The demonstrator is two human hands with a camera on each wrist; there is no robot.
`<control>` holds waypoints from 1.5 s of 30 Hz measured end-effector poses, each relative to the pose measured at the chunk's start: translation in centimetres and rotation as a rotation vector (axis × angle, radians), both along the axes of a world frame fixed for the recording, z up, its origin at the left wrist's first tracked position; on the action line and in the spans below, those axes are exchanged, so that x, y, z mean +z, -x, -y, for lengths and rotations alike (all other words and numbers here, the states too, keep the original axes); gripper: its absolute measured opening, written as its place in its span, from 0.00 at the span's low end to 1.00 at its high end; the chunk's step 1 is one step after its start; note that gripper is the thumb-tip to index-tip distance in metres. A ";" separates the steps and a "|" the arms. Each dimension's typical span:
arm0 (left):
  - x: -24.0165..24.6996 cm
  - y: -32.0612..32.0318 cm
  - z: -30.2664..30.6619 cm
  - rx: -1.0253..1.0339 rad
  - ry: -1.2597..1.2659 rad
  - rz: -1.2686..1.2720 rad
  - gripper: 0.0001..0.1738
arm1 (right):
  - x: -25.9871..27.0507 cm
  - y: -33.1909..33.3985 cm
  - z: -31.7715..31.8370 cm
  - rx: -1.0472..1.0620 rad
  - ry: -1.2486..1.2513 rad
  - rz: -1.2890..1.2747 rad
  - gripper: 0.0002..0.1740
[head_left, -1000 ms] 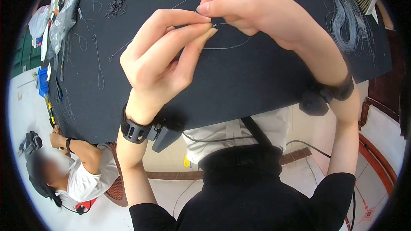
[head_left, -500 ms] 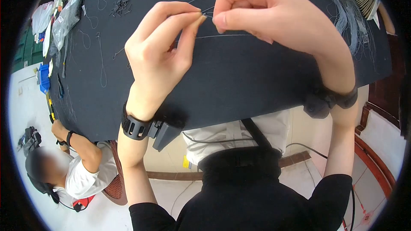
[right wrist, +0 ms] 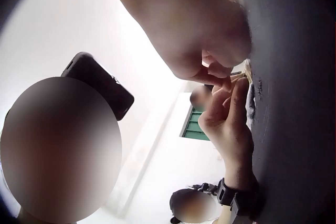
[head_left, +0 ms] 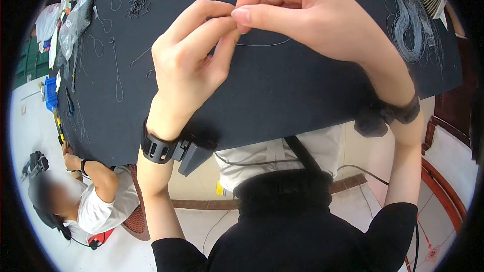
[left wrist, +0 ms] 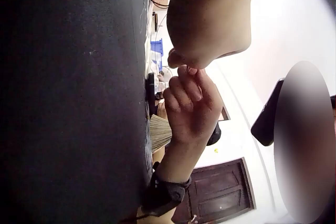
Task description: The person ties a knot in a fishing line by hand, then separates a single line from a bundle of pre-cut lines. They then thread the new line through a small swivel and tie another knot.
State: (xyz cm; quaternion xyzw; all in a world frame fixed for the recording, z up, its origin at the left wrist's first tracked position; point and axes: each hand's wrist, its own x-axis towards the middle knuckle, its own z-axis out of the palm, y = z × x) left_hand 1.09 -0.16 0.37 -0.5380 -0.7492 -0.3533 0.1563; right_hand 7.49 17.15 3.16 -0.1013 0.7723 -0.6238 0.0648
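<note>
Both hands meet at their fingertips over the black table in the head view. My left hand (head_left: 189, 58) pinches a thin fishing line (head_left: 264, 45) between thumb and fingers. My right hand (head_left: 315, 17) has its thumb and forefinger pinched right at the left fingertips, on the same line; the pinched part is hidden behind them. A slack stretch of line curves below the right hand, and another runs off past the left hand. In the left wrist view the right hand (left wrist: 191, 106) shows with curled fingers; the right wrist view shows the left hand (right wrist: 231, 129) against it.
A pile of small dark hook-like pieces (head_left: 139, 1) lies on the black table (head_left: 282, 90) at the far left, near several line loops (head_left: 116, 73). A bundle of pale line (head_left: 411, 35) lies at the right. Another person (head_left: 108, 199) sits at the left edge.
Half a second ago the right hand was drawn slightly right of the left fingertips, with line strands showing between them. It has come back left, and the fingertips meet again.
</note>
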 end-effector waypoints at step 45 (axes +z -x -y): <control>-0.1 0.4 0.2 -0.080 -0.108 -0.100 0.09 | 0.7 0.3 -0.5 -0.115 -0.003 0.109 0.09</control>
